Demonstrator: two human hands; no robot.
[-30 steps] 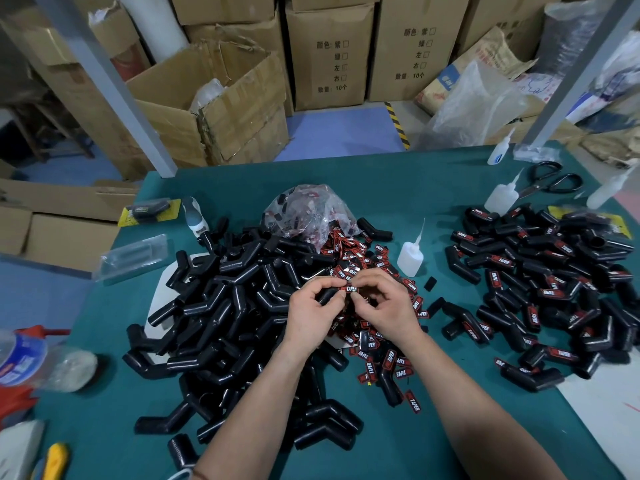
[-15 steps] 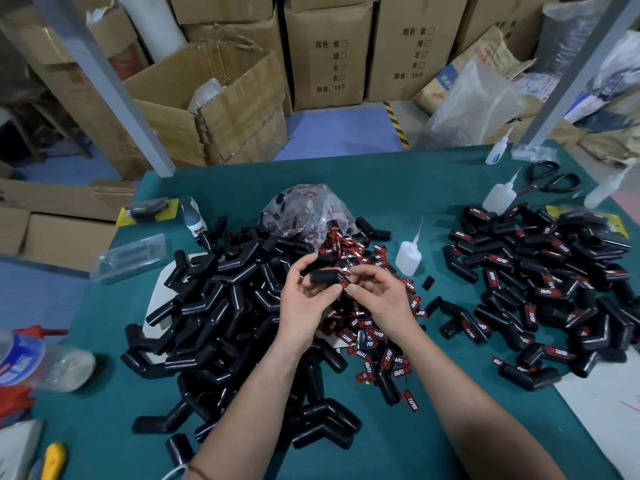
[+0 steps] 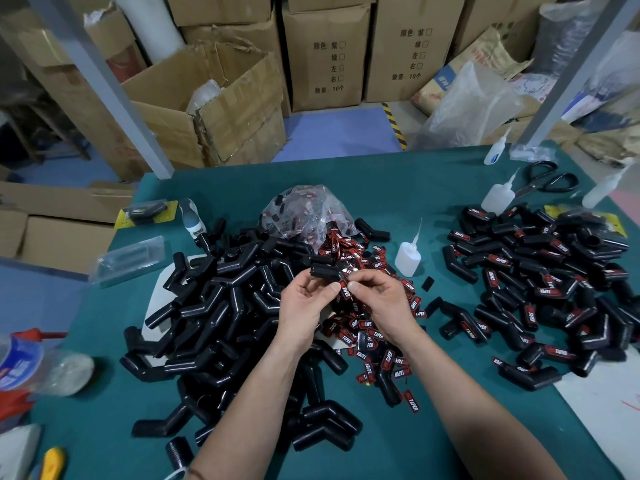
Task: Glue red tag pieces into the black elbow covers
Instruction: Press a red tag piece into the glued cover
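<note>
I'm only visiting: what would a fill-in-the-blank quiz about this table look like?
1. The left hand holds a ___ cover.
2. The right hand pinches a ___ tag.
3. Covers already tagged lie in the pile on the person's ___.

Missing words: black; red; right.

Green table (image 3: 415,181): pile of bare black elbow covers (image 3: 214,306) left, tagged covers (image 3: 540,271) right, loose red tags (image 3: 372,336) centre, glue bottle (image 3: 408,260) near them, scissors (image 3: 528,189) far right

A black ribbed elbow cover (image 3: 325,271) sits raised mid-table, a red TAPER tag (image 3: 345,292) touching its near end.
</note>
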